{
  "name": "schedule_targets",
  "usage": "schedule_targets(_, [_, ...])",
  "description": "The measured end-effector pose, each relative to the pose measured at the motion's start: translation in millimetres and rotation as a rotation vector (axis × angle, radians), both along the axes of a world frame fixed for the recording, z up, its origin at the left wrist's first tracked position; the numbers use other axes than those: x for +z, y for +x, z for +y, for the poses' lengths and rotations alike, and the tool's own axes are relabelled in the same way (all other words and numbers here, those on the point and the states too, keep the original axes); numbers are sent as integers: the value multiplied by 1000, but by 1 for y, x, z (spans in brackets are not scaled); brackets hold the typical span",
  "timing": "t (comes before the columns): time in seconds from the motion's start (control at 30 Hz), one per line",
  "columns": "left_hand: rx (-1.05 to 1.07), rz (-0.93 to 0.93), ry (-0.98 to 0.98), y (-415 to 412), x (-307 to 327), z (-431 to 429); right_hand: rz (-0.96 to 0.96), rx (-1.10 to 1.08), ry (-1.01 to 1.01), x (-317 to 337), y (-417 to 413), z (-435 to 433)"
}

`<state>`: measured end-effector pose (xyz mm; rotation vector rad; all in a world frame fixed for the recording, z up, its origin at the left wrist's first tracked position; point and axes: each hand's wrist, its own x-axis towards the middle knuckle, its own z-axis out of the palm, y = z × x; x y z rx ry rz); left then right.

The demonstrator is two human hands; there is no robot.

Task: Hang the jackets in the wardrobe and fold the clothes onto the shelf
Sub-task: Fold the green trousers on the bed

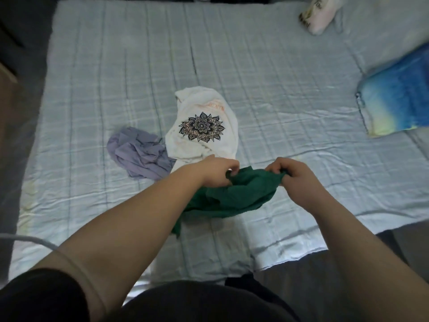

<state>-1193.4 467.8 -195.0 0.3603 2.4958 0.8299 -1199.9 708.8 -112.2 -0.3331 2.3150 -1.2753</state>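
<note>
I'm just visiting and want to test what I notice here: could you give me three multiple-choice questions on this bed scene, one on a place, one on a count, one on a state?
1. Where does the lilac garment lie?
A. Left of the white shirt
B. On the blue pillow
C. Under the green garment

2. How many loose garments show on the bed?
A. One
B. Three
C. Five

3. What is the state of the green garment?
A. Folded flat
B. On a hanger
C. Bunched, gripped by both hands

Answers:
1. A: the lilac garment is crumpled beside the white shirt, on its left.
2. B: lilac, white and the green garment show on the bed.
3. C: the left hand and right hand each pinch its upper edge, and the cloth sags in folds between and below them.
</note>
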Motion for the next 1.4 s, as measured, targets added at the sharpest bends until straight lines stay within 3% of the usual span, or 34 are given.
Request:
schedule_targets(0.13, [113,-129,85,16,-3,11,-38,-121,-335,11,-14,30])
schedule_targets(0.23, [184,-65,49,29,-8,31,-47,-87,-426,15,-25,48])
schedule_targets(0.43, [708,197,103,34,22,49,127,-94,-230,23,-64,93])
schedule_targets(0.53, [810,233,76,37,68,49,272,-79,-78,35,-84,109])
schedule_targets(0.63, [843,313,-12,39,122,46,326,-57,-88,57,-97,114])
schedule_targets(0.77, [871,445,-50,38,192,49,332,89,-281,101,-112,111])
schedule_targets(0.93, [915,574,-156,39,255,54,455,155,-221,139,-135,97])
schedule_targets(1.17, [873,612,-398,63,329,42,774,118,-145,201,-149,66])
schedule_targets(1.4, [620,503,-414,97,394,15,1038,-3,-337,274,-145,54])
